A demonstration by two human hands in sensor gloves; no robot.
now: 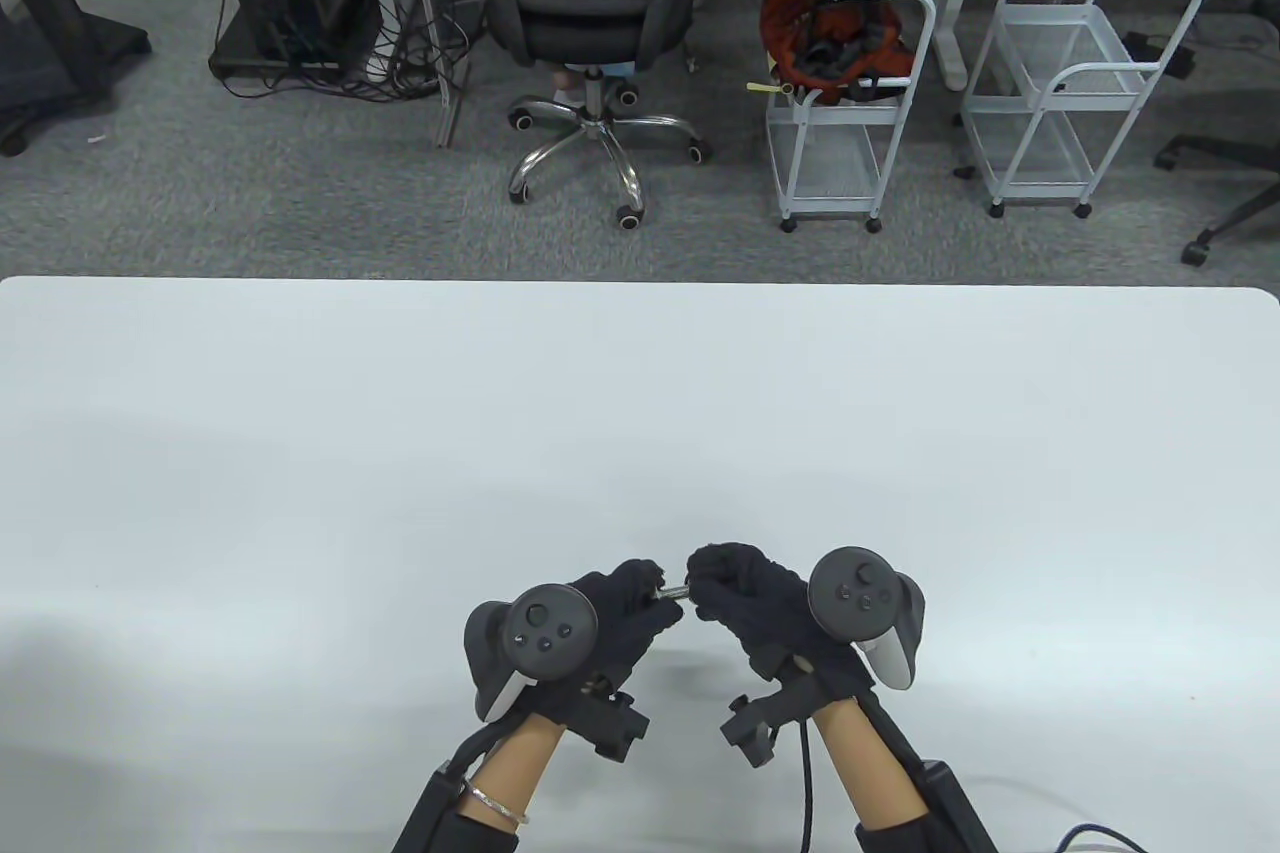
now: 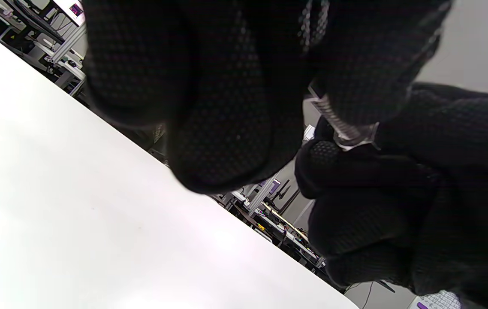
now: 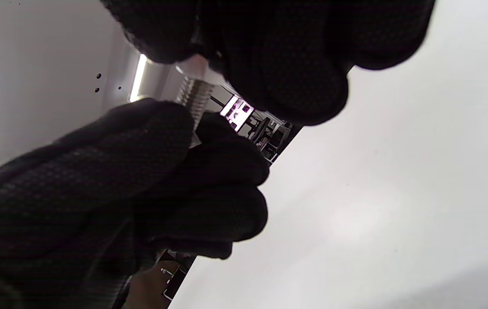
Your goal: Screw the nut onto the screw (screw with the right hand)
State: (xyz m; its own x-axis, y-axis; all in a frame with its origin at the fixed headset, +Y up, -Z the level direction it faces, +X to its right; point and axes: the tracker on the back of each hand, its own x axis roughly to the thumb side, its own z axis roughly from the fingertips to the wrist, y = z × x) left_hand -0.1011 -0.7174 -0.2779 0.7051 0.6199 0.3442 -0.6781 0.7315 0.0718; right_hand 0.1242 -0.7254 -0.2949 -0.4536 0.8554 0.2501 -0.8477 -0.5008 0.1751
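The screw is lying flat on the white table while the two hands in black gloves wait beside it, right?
Not quite. The screw is not lying on the white table. The two hands in black gloves hold it up between them, the left hand at one end and the right hand at the other. The table view shows this, and the left wrist view shows the threads between the fingers.

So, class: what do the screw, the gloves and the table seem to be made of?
Screw: probably steel, bare and shiny; silvery threads glint.
Gloves, left and right: black knit fabric, matte; a dotted weave shows.
Table: smooth white top, likely laminate; faint sheen.
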